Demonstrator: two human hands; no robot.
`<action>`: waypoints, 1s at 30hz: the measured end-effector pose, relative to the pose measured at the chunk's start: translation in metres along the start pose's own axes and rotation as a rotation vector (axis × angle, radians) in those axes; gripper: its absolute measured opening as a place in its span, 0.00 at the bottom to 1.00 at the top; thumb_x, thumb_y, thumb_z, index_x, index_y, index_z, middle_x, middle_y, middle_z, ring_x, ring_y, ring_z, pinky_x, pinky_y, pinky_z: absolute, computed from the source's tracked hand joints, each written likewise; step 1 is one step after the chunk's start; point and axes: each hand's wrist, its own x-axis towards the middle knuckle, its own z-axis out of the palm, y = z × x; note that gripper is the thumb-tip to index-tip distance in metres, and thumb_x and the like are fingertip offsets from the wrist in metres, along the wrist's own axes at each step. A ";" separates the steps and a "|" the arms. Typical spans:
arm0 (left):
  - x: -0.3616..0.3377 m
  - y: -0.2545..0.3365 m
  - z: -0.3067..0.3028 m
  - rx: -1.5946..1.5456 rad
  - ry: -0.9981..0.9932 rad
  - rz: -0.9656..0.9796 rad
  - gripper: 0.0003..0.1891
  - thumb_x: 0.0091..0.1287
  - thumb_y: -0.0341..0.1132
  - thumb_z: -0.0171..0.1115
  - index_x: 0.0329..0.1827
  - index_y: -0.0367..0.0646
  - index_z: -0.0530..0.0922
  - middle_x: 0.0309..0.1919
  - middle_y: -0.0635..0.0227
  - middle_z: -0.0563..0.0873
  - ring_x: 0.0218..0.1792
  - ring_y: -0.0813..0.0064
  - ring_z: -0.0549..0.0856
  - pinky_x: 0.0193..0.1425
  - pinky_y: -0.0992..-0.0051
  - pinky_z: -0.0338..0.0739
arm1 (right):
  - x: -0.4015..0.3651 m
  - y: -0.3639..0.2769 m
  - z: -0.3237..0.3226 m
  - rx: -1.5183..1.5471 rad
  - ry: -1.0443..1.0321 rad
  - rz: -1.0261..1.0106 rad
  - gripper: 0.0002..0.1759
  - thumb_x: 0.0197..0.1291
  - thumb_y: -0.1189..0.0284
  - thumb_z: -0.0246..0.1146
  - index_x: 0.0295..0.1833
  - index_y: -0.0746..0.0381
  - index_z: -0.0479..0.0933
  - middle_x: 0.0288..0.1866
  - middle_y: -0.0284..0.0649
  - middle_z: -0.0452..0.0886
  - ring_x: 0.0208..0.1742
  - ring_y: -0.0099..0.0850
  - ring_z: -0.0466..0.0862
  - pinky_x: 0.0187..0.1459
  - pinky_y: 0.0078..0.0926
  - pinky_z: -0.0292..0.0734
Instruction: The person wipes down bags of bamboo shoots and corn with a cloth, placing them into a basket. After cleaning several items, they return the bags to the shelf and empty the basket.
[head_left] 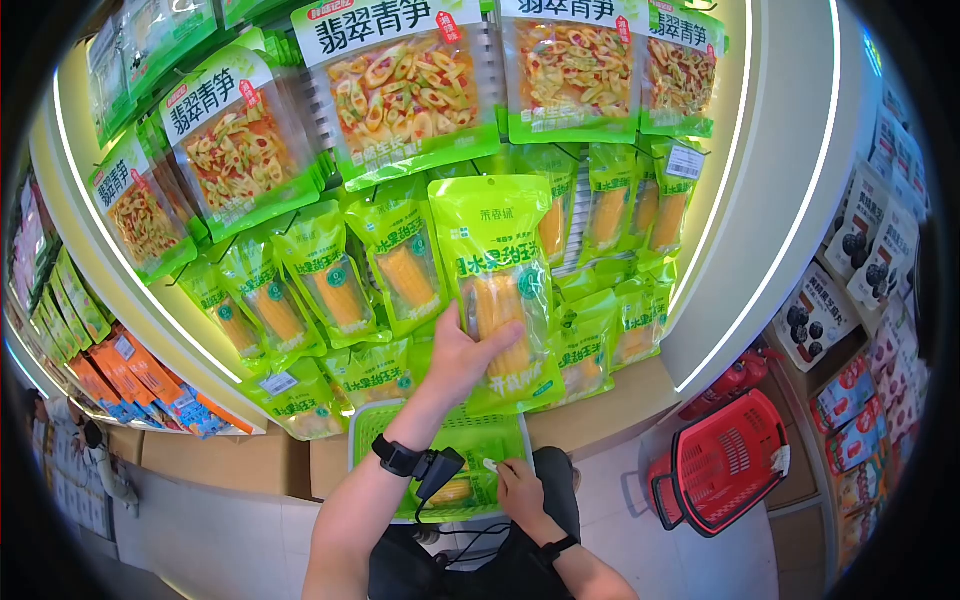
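Observation:
My left hand (468, 352) grips the lower part of a green vacuum pack of corn (492, 235), thumb across its clear window and yellow cob. The pack is upright in front of the hanging display. Below it, a green plastic basket (378, 412) rests at my lap with corn packs (455, 490) inside. My right hand (520, 493) is at the basket's right side, fingers closed around a small whitish piece that I cannot make out. A black device with a cable (435, 470) is strapped to my left wrist.
More corn packs (335, 290) hang on hooks behind, with bamboo shoot packs (405, 100) above. Cardboard boxes (225, 465) stand under the display. To the right, a red shopping basket (725, 465) is on the floor near red fire extinguishers (735, 375). Another person (105, 465) is far left.

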 end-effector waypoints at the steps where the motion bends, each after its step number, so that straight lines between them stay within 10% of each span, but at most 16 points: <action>1: 0.003 -0.002 0.001 -0.054 0.013 0.004 0.33 0.62 0.32 0.80 0.67 0.36 0.71 0.55 0.61 0.86 0.52 0.73 0.88 0.57 0.67 0.86 | 0.001 -0.001 -0.001 -0.005 0.008 -0.005 0.12 0.59 0.80 0.65 0.48 0.64 0.84 0.44 0.43 0.82 0.45 0.44 0.85 0.41 0.38 0.83; 30: 0.094 -0.042 -0.030 0.105 0.087 -0.027 0.28 0.68 0.42 0.76 0.65 0.37 0.77 0.56 0.63 0.87 0.52 0.73 0.86 0.60 0.71 0.80 | -0.001 0.004 0.004 -0.003 0.029 -0.008 0.11 0.60 0.78 0.65 0.48 0.63 0.84 0.44 0.43 0.82 0.45 0.44 0.85 0.42 0.39 0.83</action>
